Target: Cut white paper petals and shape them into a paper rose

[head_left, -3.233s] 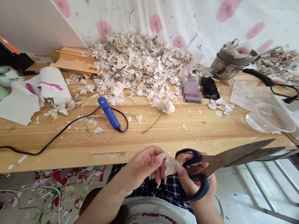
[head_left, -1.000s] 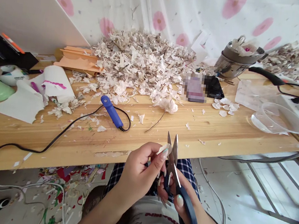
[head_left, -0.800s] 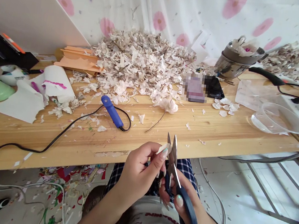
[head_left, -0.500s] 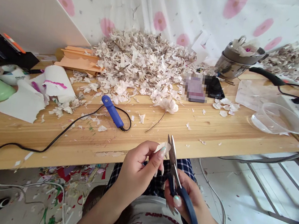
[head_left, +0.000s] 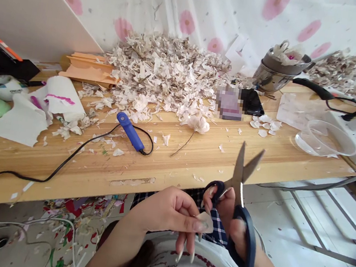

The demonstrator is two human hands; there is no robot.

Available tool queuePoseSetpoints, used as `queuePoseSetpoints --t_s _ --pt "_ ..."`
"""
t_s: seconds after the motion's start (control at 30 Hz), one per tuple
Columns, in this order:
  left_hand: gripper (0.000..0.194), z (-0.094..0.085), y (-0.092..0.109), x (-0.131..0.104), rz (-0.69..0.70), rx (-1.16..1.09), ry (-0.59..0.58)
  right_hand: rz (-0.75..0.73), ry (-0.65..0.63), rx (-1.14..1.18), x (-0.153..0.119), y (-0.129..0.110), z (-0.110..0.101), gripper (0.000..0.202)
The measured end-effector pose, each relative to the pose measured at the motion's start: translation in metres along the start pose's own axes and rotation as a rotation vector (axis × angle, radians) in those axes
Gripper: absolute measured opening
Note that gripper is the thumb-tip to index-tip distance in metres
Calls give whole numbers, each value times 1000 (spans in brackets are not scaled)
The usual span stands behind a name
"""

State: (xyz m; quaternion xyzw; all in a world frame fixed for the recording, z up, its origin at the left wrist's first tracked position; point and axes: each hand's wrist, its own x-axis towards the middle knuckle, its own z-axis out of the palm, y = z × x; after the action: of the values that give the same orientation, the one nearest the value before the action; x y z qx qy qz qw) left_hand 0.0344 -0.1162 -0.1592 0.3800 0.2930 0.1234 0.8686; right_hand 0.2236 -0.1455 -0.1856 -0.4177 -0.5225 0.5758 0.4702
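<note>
Between thumb and fingers, my left hand (head_left: 174, 215) pinches a small white petal (head_left: 207, 224) above my lap, just in front of the table edge. Beside it, my right hand (head_left: 231, 213) is closed on the handles of a pair of scissors (head_left: 240, 180) with dark blue grips. The scissors' blades are spread apart and point away from me, over the table edge, with nothing between them. On the table ahead lies a pale paper flower (head_left: 198, 124) on a thin stem. A few loose petals (head_left: 265, 124) lie to its right.
A large heap of paper scraps (head_left: 169, 72) fills the back of the wooden table (head_left: 148, 164). A blue corded tool (head_left: 130, 132), a phone (head_left: 252, 103), a clear plastic bowl (head_left: 329, 139) and a metal pot (head_left: 274, 74) stand or lie around it. Scraps litter the floor.
The scissors have swung open and moved away from the petal, up and to the right. My left hand has lowered and shifted right with the petal, turning it.
</note>
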Motion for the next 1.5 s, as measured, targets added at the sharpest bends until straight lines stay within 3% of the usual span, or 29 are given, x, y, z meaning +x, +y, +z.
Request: queuePoseSetpoints --t_s 0.1,0.27,0.37,0.6,0.87,1.2,1.37,1.43,1.5 --pt "34 1 1 1 -27 -8 -16 44 -91 76 3 -4 3 36" --pt "35 -1 2 3 7 38 -1 13 19 91 -1 -2 11 20" --pt "38 -1 -1 4 82 49 18 -24 108 82 -2 0 16 18" --pt "32 8 -2 4 257 127 262 -100 318 1 2 2 22 19" --pt "30 11 -3 5 346 230 369 -65 360 -1 6 5 19 22" --pt "31 25 12 12 421 335 474 -247 519 -60 15 -19 13 22" --pt "30 33 18 19 536 318 639 -225 531 -216 18 -25 -9 22" --pt "30 31 20 20 581 304 704 -144 538 -397 26 -30 -29 26" --pt "30 29 21 16 616 286 742 -8 533 -725 39 -37 -49 32"
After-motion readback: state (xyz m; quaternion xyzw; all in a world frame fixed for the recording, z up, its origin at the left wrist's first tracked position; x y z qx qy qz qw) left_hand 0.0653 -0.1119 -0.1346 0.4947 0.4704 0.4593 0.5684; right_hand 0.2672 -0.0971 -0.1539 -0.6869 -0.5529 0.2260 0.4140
